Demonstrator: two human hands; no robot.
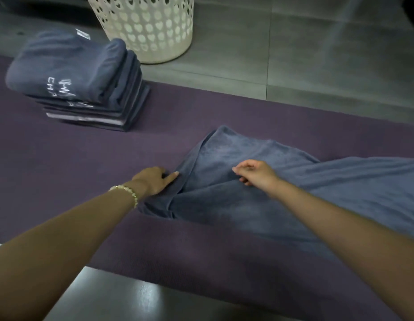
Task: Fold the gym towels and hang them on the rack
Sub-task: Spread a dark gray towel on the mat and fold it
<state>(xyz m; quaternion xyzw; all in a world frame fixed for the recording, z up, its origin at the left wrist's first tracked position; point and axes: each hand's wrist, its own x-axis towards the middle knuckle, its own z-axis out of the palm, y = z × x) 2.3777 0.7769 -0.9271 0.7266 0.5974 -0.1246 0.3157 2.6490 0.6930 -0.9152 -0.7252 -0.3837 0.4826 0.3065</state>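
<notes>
A blue-grey gym towel lies spread and rumpled on the purple mat, running off the frame's right edge. My left hand, with a bead bracelet on the wrist, pinches the towel's left edge where it bunches into a fold. My right hand sits over the towel's middle with curled fingers, pinching a raised ridge of cloth. At the back left stands a stack of folded towels in the same colour, with white lettering on the top ones. No rack is in view.
A white perforated laundry basket stands on the grey tile floor behind the mat, just right of the stack. A shiny grey surface shows at the mat's near edge.
</notes>
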